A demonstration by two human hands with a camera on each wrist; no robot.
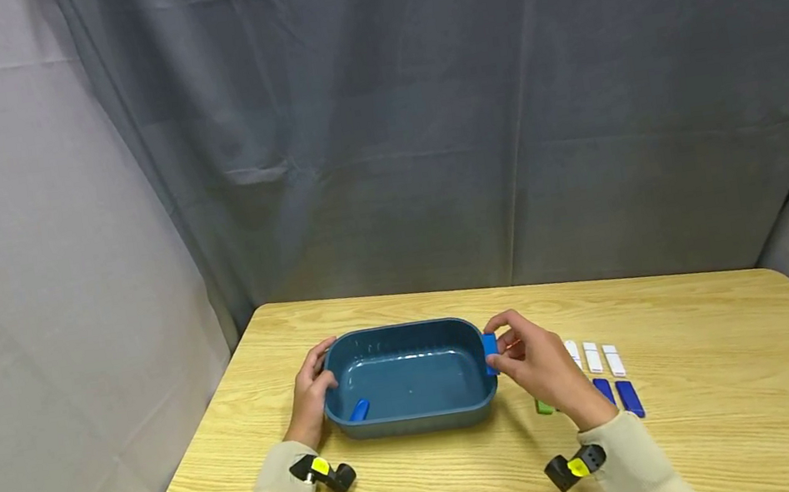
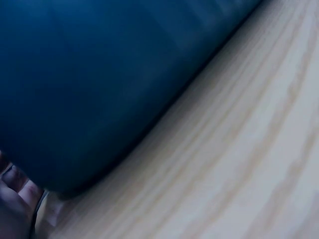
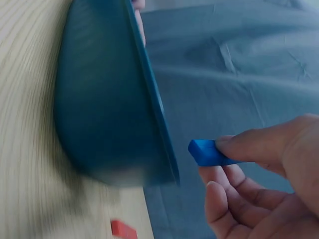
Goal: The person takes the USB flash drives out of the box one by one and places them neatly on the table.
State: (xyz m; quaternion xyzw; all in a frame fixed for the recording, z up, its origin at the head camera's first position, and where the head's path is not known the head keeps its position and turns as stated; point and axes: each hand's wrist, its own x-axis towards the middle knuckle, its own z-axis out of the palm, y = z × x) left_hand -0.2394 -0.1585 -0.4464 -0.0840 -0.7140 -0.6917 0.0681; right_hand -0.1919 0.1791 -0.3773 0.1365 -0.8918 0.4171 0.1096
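A dark teal oval-cornered bin stands on the table. My left hand grips its left end, thumb at the rim and fingers along the outside; in the left wrist view the bin's wall fills much of the picture. My right hand pinches a small blue rectangular stick by the bin's right rim. The right wrist view shows that blue stick between thumb and fingers, above rim height. Inside the bin, at the front left, lies another blue stick.
Right of the bin, partly behind my right hand, lie several white sticks, blue sticks and a green one. A red piece shows in the right wrist view. Grey curtains hang behind the wooden table.
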